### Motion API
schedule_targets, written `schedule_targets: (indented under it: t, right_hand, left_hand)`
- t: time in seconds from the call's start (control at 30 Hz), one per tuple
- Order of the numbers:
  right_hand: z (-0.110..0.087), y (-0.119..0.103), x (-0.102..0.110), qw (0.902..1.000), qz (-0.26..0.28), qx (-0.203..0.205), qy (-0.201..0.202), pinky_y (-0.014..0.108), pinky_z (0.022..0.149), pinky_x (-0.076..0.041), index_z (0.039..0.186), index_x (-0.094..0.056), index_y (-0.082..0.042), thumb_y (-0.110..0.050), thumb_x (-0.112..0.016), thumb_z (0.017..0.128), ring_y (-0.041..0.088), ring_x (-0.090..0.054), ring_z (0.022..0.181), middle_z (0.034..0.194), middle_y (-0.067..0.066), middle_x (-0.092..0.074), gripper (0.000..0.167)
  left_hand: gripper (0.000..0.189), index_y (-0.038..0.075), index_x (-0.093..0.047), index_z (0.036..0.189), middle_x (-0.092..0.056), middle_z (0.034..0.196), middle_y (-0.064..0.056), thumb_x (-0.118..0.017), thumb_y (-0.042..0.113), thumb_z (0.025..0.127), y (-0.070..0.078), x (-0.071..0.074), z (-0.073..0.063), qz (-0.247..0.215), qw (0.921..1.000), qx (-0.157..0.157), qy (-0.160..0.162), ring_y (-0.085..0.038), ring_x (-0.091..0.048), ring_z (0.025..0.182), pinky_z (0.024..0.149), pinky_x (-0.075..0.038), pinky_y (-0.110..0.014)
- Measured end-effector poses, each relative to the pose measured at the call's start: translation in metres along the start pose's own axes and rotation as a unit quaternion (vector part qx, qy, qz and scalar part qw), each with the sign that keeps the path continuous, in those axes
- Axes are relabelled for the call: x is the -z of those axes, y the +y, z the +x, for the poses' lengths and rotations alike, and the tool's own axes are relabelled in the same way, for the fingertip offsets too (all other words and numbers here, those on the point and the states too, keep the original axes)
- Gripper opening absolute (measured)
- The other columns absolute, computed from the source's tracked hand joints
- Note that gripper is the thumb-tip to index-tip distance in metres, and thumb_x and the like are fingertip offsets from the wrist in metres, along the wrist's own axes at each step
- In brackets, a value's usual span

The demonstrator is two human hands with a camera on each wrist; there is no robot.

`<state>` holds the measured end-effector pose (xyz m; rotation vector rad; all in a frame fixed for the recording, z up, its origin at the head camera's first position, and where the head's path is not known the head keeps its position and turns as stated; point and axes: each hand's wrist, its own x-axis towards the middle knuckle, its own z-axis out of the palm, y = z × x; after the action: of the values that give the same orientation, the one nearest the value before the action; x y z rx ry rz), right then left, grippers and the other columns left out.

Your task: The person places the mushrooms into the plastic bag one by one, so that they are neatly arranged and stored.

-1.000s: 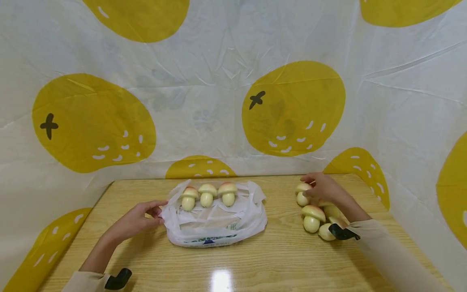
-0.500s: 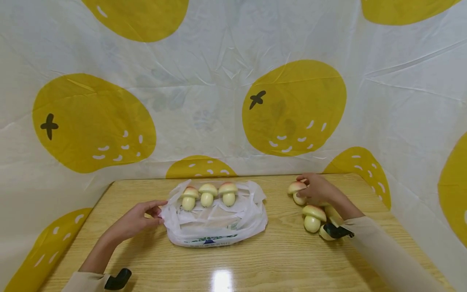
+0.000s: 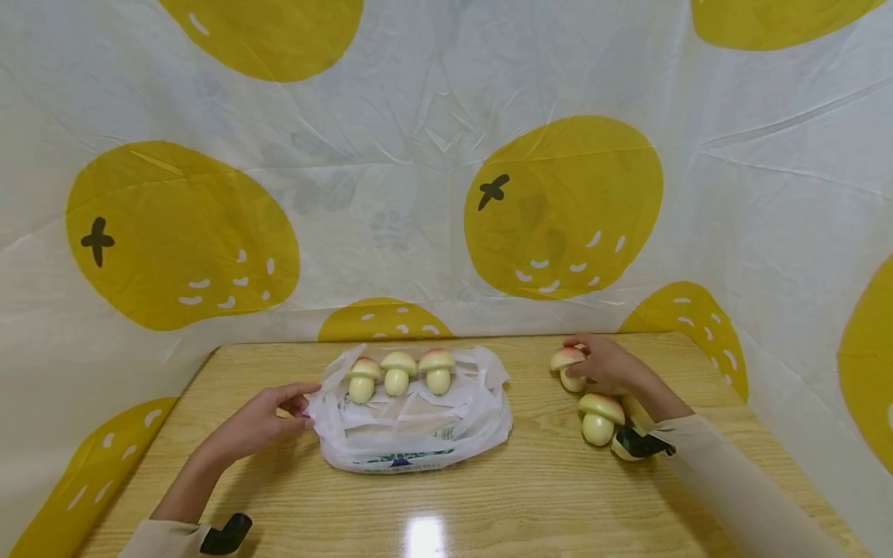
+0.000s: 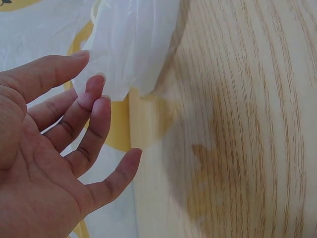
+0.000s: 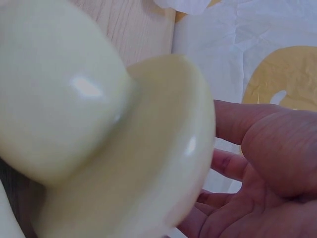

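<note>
Pinched between the thumb and fingers of the right hand (image 3: 607, 364) is a glossy pale-yellow mushroom-shaped piece with a red-tinged cap (image 3: 566, 359), at the far right of the wood-grain table (image 3: 509, 504); the left hand (image 3: 258, 422) pinches the left edge of a crumpled, printed white plastic bag (image 3: 481, 434). Three similar mushroom-shaped pieces (image 3: 397, 376) lie in a row on the bag's far part, whether inside or on top cannot be told. Other such pieces (image 3: 597, 428) lie beside the beige right sleeve (image 3: 725, 473), some partly hidden.

Crumpled white bag (image 3: 481, 435); pale mushrooms (image 3: 598, 425) alongside
</note>
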<state>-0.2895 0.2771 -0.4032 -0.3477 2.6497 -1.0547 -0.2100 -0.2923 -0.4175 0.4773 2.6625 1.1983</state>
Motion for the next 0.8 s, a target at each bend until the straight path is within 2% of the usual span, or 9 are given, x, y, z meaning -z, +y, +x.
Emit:
schedule_targets:
  t: [0.13, 0.27, 0.37, 0.57, 0.8]
  right_hand:
    - [0.000, 0.002, -0.001, 0.9997, 0.024, -0.008, -0.005, 0.047, 0.084, -0.056, 0.148, -0.039, 0.010, -0.008, -0.069, 0.093, 0.032, -0.060, 0.103, 0.140, 0.042, -0.039, 0.064]
    - [0.001, 0.004, 0.000, 0.9996, 0.027, -0.008, 0.003, 0.046, 0.083, -0.057, 0.147, -0.042, 0.008, -0.009, -0.070, 0.092, 0.028, -0.062, 0.097, 0.137, 0.039, -0.045, 0.064]
    - [0.002, 0.004, 0.000, 0.9993, 0.034, -0.011, 0.011, 0.044, 0.081, -0.057, 0.147, -0.043, 0.007, -0.011, -0.070, 0.091, 0.027, -0.061, 0.093, 0.140, 0.040, -0.043, 0.064]
    - [0.007, 0.003, 0.002, 0.9985, 0.050, -0.007, 0.023, 0.044, 0.082, -0.058, 0.144, -0.047, 0.004, -0.015, -0.071, 0.092, 0.026, -0.064, 0.094, 0.139, 0.038, -0.046, 0.060]
    - [0.011, -0.002, 0.003, 0.9938, 0.109, 0.008, 0.022, 0.048, 0.084, -0.058, 0.146, -0.045, 0.003, -0.016, -0.072, 0.094, 0.027, -0.067, 0.095, 0.135, 0.034, -0.048, 0.061]
  left_hand:
    - [0.058, -0.006, -0.053, 0.143, -0.057, 0.098, -0.008, -0.073, 0.018, 0.094, 0.001, 0.000, 0.000, 0.000, 1.0000, 0.002, 0.000, -0.024, -0.054, 0.097, 0.073, -0.048, -0.026]
    - [0.058, -0.006, -0.053, 0.142, -0.057, 0.098, -0.008, -0.073, 0.018, 0.094, 0.001, 0.000, 0.000, 0.004, 1.0000, -0.001, 0.002, -0.024, -0.054, 0.096, 0.073, -0.048, -0.026]
    - [0.057, -0.006, -0.053, 0.142, -0.057, 0.098, -0.008, -0.073, 0.018, 0.094, 0.001, 0.000, 0.000, 0.007, 1.0000, -0.003, 0.003, -0.024, -0.054, 0.096, 0.073, -0.048, -0.026]
    - [0.058, -0.006, -0.053, 0.142, -0.056, 0.098, -0.008, -0.074, 0.017, 0.094, 0.001, -0.001, 0.000, -0.001, 1.0000, 0.000, 0.004, -0.024, -0.054, 0.096, 0.072, -0.048, -0.026]
    - [0.057, -0.006, -0.053, 0.142, -0.057, 0.098, -0.008, -0.073, 0.017, 0.094, 0.001, -0.001, 0.000, 0.000, 1.0000, -0.003, 0.003, -0.023, -0.054, 0.096, 0.072, -0.048, -0.026]
